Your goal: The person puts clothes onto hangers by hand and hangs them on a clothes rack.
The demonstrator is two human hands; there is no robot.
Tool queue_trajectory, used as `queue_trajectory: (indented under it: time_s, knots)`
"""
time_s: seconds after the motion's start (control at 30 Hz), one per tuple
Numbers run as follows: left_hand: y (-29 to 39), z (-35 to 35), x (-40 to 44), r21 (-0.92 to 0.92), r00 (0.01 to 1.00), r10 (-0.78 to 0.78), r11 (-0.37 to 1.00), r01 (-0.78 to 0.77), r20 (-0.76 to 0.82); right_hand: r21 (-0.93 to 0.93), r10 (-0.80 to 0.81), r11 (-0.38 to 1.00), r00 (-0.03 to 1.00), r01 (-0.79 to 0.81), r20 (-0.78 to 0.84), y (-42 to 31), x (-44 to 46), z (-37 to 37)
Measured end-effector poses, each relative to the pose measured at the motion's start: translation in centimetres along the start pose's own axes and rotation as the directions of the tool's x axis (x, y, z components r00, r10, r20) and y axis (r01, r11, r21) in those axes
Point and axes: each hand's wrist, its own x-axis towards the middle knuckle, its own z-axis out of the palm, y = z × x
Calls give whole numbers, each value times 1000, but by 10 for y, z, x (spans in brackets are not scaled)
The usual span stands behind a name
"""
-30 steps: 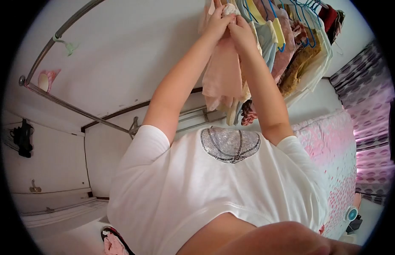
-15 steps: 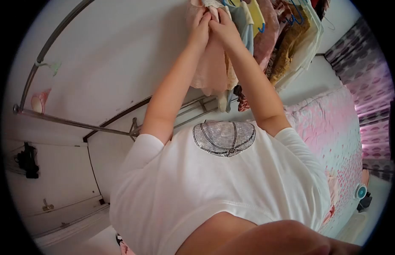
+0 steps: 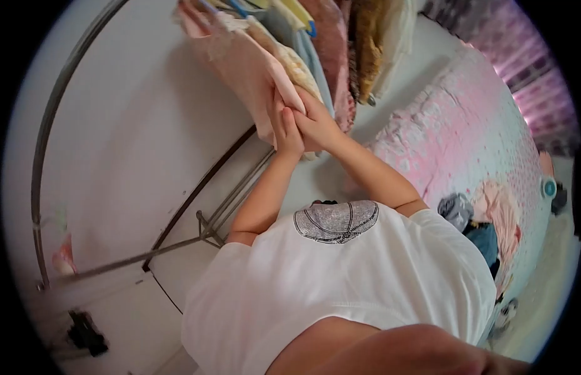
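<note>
A light pink garment (image 3: 234, 62) with a lacy top edge hangs at the upper centre, nearest in a row of hanging clothes. My left hand (image 3: 287, 128) and my right hand (image 3: 315, 122) meet on its lower part, fingers pressed together with a fold of the pink cloth between them. Right behind it hang a cream patterned garment (image 3: 287, 59) and a blue-grey one (image 3: 312, 56). A bit of blue hanger (image 3: 311, 29) shows above them.
Further right hang a dusty pink garment (image 3: 331, 47) and a brown one (image 3: 367, 47). A metal rail frame (image 3: 43, 150) curves along the left. On the right, a pink and white bed (image 3: 446, 125) bears loose clothes (image 3: 495, 212); purple curtains (image 3: 521, 56) hang beyond.
Both hands have come down from the top of the pink garment to its lower part. The view has turned and shifted, and loose clothes on the bed have come into sight.
</note>
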Motion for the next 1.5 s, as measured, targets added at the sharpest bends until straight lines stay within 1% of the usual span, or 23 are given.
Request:
queue_trajectory:
  time_s: [0.03, 0.17, 0.23, 0.33, 0.37, 0.4, 0.43, 0.47, 0.5, 0.53, 0.57, 0.67, 0.73, 0.77, 0.87, 0.9, 1.0, 1.03, 1.17, 1.3, 1.4, 1.43, 1.5]
  knots:
    - [-8, 7, -7, 24, 1000, -4, 1000, 4, 29, 11, 62, 998, 998, -62, 8, 5, -12, -5]
    - [-27, 32, -34, 69, 984, 25, 997, -38, 174, -80, 84, 992, 988, -94, -126, 31, -52, -26]
    - [-50, 45, -62, 17, 952, -138, 990, 139, 273, -120, 130, 981, 973, -155, -191, 32, -77, -39]
    - [-50, 74, -94, 86, 956, 42, 994, -70, 290, -205, 163, 954, 951, -220, -264, 41, -125, -63]
    - [-43, 82, -104, 104, 936, 80, 987, -122, 342, -236, 156, 943, 940, -233, -305, 41, -142, -69]
    - [-36, 92, -116, 102, 918, 73, 987, -121, 389, -264, 149, 932, 927, -248, -345, 36, -159, -75]
    - [-31, 103, -127, 100, 897, 67, 988, -122, 436, -237, 277, 895, 887, -378, -370, 12, -173, -81]
    - [-25, 114, -139, 99, 873, 60, 987, -123, 483, -300, 222, 877, 870, -376, -440, 8, -192, -88]
    - [-23, 125, -151, 63, 838, 97, 986, -155, 538, -363, 163, 852, 849, -378, -503, 10, -212, -98]
    - [-20, 139, -166, 76, 810, 107, 980, -184, 577, -425, 98, 819, 824, -384, -558, 13, -233, -108]
    - [-16, 152, -181, 89, 781, 116, 973, -214, 614, -532, -13, 765, 818, -362, -575, 12, -256, -119]
    - [-7, 188, -237, 140, 685, 93, 950, -277, 722, -688, -32, 425, 750, -588, -661, -2, -328, -152]
    - [-4, 213, -277, 216, 622, 48, 915, -342, 781, -613, 13, 321, 650, -722, -760, 1, -383, -167]
    - [-5, 225, -299, 237, 608, 17, 912, -336, 794, -563, 28, 272, 592, -780, -806, 2, -411, -173]
    - [18, 252, -349, 291, 513, -68, 883, -369, 856, -411, 102, 152, 428, -899, -898, -13, -481, -180]
    - [23, 260, -364, 275, 490, -60, 884, -379, 870, -381, 111, 94, 390, -920, -914, -16, -505, -184]
    - [35, 280, -408, 251, 421, -69, 884, -395, 904, -327, 90, 21, 328, -945, -940, -34, -570, -192]
    - [37, 287, -422, 259, 403, -88, 882, -394, 911, -307, 66, 20, 307, -952, -949, -38, -592, -196]
    - [43, 312, -467, 249, 302, -121, 867, -431, 946, -152, 16, -19, 152, -988, -988, -56, -659, -206]
    - [48, 335, -495, 206, 221, -112, 862, -463, 969, 7, -32, -21, -6, -1000, -999, -68, -704, -210]
    - [49, 363, -507, 153, 174, -76, 856, -494, 982, 102, -5, -47, -102, -994, -995, -74, -731, -223]
    - [44, 376, -513, 128, 171, -48, 858, -498, 984, 92, -61, -60, -89, -994, -994, -71, -742, -230]
    - [39, 396, -523, 104, 161, -24, 854, -509, 987, 122, -77, -62, -117, -991, -990, -72, -755, -245]
